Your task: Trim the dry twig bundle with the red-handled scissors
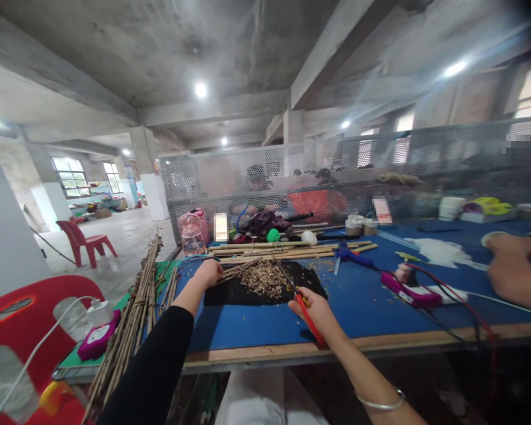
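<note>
My left hand (209,273) is closed round the end of a thin brown stick (236,270) that reaches right over a black cloth (230,292). A heap of short stick cuttings (263,278) lies on that cloth. My right hand (315,308) grips red-handled shears (308,319), whose dark blades (285,276) point up-left into the heap. Both hands rest on the blue table top (358,307).
Long bamboo poles (274,252) lie behind the cloth, and a bundle of sticks (133,313) leans at the table's left edge. A blue glue gun (351,255), a pink tool with cables (409,292) and another person's hand (513,268) are on the right. Red chairs (84,239) stand to the left; a mesh screen (336,171) closes the back.
</note>
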`<state>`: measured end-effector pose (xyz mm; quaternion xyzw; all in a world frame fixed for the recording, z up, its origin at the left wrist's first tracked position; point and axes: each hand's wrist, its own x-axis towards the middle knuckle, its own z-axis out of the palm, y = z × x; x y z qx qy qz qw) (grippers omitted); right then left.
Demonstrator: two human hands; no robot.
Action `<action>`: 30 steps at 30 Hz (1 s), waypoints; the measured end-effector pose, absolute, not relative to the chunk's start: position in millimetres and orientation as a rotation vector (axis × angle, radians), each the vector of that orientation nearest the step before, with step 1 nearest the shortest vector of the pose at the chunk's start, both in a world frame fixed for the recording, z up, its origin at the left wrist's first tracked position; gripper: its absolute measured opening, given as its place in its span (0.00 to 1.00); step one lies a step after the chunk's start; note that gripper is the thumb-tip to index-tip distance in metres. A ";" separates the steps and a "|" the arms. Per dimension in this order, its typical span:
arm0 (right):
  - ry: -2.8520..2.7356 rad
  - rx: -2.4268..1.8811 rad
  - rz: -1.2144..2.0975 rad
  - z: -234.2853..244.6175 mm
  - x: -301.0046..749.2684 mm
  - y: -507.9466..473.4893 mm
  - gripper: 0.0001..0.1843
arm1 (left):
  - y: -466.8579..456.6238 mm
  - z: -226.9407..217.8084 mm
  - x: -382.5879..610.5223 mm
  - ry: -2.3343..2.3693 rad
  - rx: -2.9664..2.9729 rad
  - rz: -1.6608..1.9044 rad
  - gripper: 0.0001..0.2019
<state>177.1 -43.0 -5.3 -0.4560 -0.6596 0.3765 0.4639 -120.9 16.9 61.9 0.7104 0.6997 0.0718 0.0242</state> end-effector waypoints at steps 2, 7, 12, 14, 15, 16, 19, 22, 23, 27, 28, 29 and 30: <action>-1.617 -1.108 0.936 -6.1 177.3 -44.3 0.16 | 17.2 48.5 -121.7 2.120 2.259 0.307 0.09; -1.602 -1.107 0.976 -11.3 177.4 -44.1 0.15 | 27.1 25.6 -126.7 2.213 2.183 0.331 0.11; -1.636 -1.100 0.938 -8.6 176.4 -45.7 0.14 | 32.2 33.9 -134.5 2.104 2.239 0.346 0.11; -1.630 -1.104 0.945 -5.8 176.0 -47.4 0.15 | 31.2 38.9 -133.7 2.058 2.250 0.301 0.11; -1.625 -1.109 0.953 -4.8 176.0 -48.0 0.16 | 30.3 40.7 -132.5 2.040 2.237 0.270 0.11; -1.620 -1.112 0.956 -4.3 176.0 -48.4 0.16 | 29.3 42.2 -131.0 2.027 2.216 0.239 0.11; -1.621 -1.121 0.938 -5.4 176.5 -48.2 0.17 | 27.2 44.4 -127.0 2.036 2.156 0.180 0.12; -1.638 -1.121 0.947 -7.2 176.9 -47.0 0.18 | 28.1 45.3 -124.7 2.055 2.179 0.138 0.10; -1.646 -1.123 0.952 -7.4 177.0 -46.8 0.18 | 29.2 45.2 -123.8 2.070 2.210 0.151 0.10; -1.666 -1.142 0.928 -7.4 177.3 -46.0 0.19 | 37.9 41.0 -113.2 2.181 2.311 0.410 0.13; -1.671 -1.147 0.917 -7.6 177.4 -45.8 0.19 | 40.8 38.8 -108.5 2.193 2.307 0.444 0.13; -1.675 -1.152 0.906 -8.1 177.6 -45.5 0.19 | 43.7 36.4 -103.3 2.189 2.310 0.440 0.13; -1.680 -1.156 0.900 -8.6 177.7 -45.3 0.18 | 46.7 33.8 -98.0 2.181 2.322 0.414 0.12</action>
